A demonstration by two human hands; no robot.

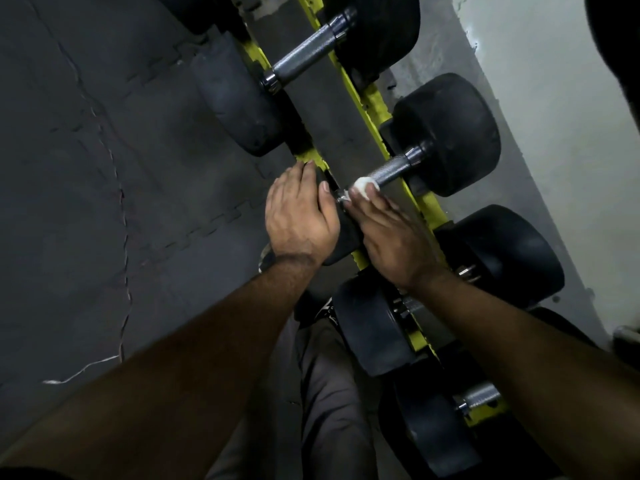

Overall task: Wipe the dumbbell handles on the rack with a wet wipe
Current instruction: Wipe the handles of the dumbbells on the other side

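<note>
Right hand (391,237) with wipe (362,185) around handle (389,169)

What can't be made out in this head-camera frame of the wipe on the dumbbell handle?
- Wet wipe: mostly covered by the right hand; its full extent is unseen.
- Near head of the dumbbell being wiped: hidden under the left hand.
- Near end of that handle: covered by the wipe and fingers.
- Next dumbbell's handle toward the person: hidden by the right wrist.
- Top dumbbell: heads cut off by the top edge.
</note>
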